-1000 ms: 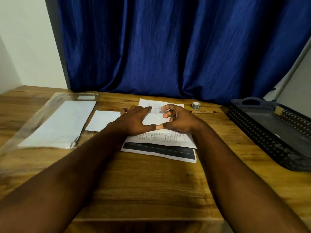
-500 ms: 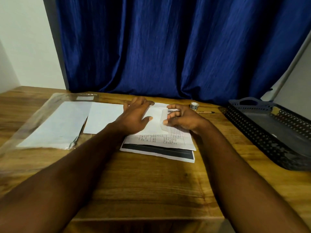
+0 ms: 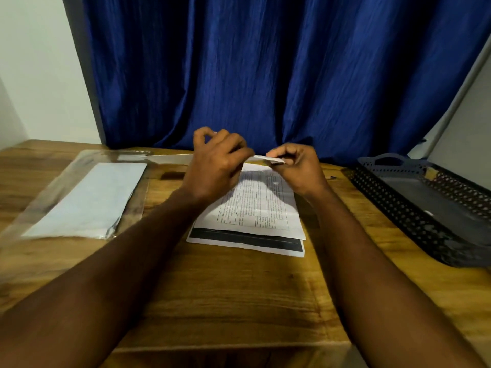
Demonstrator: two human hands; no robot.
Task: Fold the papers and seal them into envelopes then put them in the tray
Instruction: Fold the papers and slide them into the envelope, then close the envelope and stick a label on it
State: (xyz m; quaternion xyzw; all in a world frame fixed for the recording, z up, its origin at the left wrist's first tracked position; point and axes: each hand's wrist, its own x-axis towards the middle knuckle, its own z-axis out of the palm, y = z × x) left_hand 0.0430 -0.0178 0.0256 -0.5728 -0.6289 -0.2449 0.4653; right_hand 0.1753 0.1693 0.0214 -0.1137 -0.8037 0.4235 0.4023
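My left hand holds a white envelope lifted off the wooden table and seen almost edge-on, its long side reaching left of the hand. My right hand pinches a small folded paper at the envelope's right end. Whether the paper is inside the envelope is hidden by my fingers. Below both hands a stack of printed papers lies flat, with a dark-banded sheet at the bottom. The black perforated tray stands at the right.
A clear plastic sleeve holding white envelopes lies on the left of the table. A blue curtain hangs behind the table. A pen tip shows beside my right wrist.
Both hands rose off the paper stack. The envelope left the table in my left hand and the folded paper came up in my right hand to meet it.
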